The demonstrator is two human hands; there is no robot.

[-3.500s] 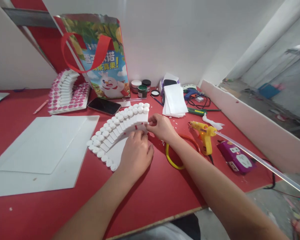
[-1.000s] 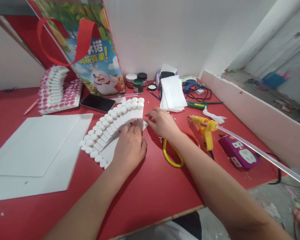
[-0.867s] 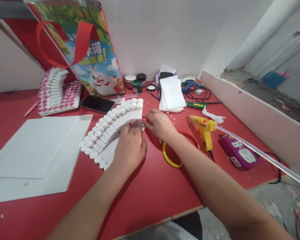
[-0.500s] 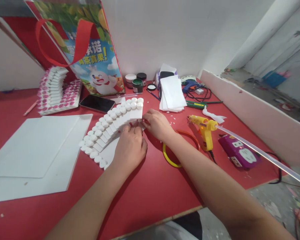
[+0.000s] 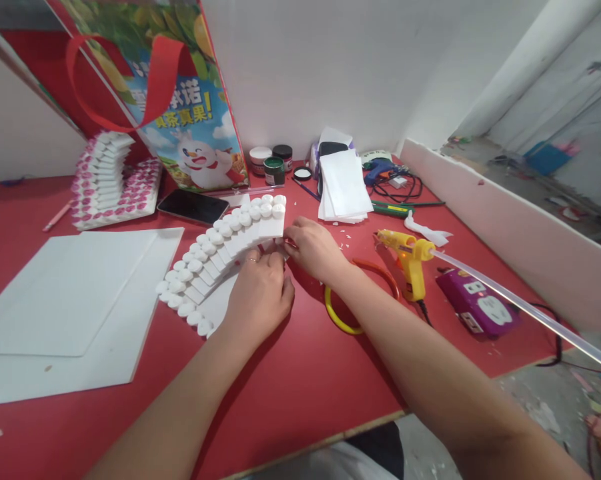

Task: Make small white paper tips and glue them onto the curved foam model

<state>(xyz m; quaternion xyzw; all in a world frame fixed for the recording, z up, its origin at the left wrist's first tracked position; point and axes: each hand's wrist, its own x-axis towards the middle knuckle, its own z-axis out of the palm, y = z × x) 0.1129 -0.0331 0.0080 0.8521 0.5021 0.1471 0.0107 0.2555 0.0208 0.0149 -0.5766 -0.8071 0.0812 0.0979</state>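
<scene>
A curved white craft piece [image 5: 230,243] lies on the red table, with rounded white tissue rolls along its outer edge and overlapping flat white strips inside them. My left hand [image 5: 260,287], a ring on one finger, is closed at the piece's inner side, its fingertips curled over the edge. Against the right end of the piece, my right hand [image 5: 313,247] is pinched closed, fingertips almost meeting those of the left. What lies between the right fingertips is hidden. A red and yellow ring [image 5: 340,320] sits partly beneath my right forearm.
To the right stand a yellow glue gun [image 5: 407,257] with a long clear stick and a purple power socket box [image 5: 475,300]. White sheets [image 5: 80,300] lie left. Behind are a phone [image 5: 193,206], a printed bag [image 5: 195,133], paint jars [image 5: 274,171] and white tissue squares [image 5: 343,187].
The view has shifted very slightly. Both hands keep nearly the same place on the white craft piece, with the right fingers moving only a little.
</scene>
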